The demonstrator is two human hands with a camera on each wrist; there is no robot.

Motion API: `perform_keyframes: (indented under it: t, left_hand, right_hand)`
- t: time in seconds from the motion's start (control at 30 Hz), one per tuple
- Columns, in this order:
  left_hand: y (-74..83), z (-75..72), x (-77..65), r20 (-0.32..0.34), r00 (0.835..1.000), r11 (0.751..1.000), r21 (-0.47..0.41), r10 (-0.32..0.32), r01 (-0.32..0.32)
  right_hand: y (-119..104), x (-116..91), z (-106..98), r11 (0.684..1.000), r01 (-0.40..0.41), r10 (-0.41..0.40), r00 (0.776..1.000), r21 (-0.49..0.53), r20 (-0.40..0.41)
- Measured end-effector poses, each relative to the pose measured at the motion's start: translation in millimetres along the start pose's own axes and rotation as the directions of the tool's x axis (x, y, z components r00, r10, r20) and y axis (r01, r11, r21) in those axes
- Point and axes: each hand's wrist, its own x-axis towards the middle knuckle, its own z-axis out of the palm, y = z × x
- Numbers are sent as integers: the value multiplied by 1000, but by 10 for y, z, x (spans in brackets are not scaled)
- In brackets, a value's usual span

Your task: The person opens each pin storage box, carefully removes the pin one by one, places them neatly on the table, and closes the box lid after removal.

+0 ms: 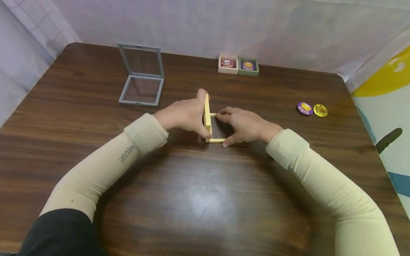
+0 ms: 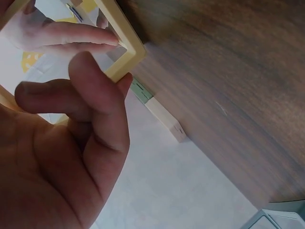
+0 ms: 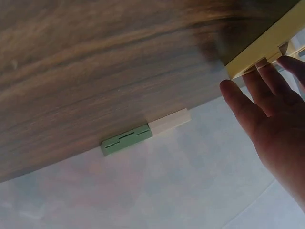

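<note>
A yellow hinged display frame (image 1: 208, 119) with clear panes stands opened on the table between the hands. One half is raised nearly upright while the other lies flat. My left hand (image 1: 186, 114) grips the raised half across its near and far edges; its bent fingers show against the yellow frame (image 2: 137, 53) in the left wrist view. Across the flat half, my right hand (image 1: 246, 124) holds the sides between thumb and fingers. The right wrist view shows the right hand's fingers (image 3: 243, 102) at the frame's edge (image 3: 267, 45). Part of the flat half is hidden under that hand.
A grey-blue frame (image 1: 142, 77) stands opened at the back left. Small pink (image 1: 227, 71) and green (image 1: 248, 72) boxes, each with a badge in it, sit side by side at the back. Purple (image 1: 305, 108) and yellow (image 1: 320, 110) round badges lie at the right on the wooden table (image 1: 200, 220).
</note>
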Motion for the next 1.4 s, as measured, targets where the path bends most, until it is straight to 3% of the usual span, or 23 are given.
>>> perform_keyframes:
  t: [0.4, 0.6, 0.7, 0.83, 0.97, 1.13, 1.4]
  left_hand:
    - [-38, -2, -19, -2, 1000, 997, -72, 31, -31]
    - [-86, -2, 7, 61, 988, 974, -182, 145, -132]
    - [-96, -1, 25, 133, 970, 967, -184, 205, -179]
    - [-102, 8, 31, 172, 957, 960, -195, 233, -199]
    - [-134, -17, 35, 138, 976, 969, -205, 166, -135]
    - [-173, -41, 52, 42, 996, 971, -231, 80, -68]
    - [-241, -68, 154, -12, 999, 965, -261, -32, 27]
  right_hand:
    - [-45, -1, -28, 1000, -18, 19, 999, -14, 35]
    - [-173, -63, -5, 980, -73, 81, 996, -186, 40]
    - [-275, -88, 39, 952, -96, 100, 995, -292, 0]
    - [-398, -95, 108, 926, -120, 104, 993, -359, -63]
    - [-478, -90, 130, 942, -118, 110, 993, -313, -43]
    - [-538, -108, 132, 960, -119, 122, 992, -255, -4]
    - [-644, -130, 161, 960, -120, 121, 993, -252, -11]
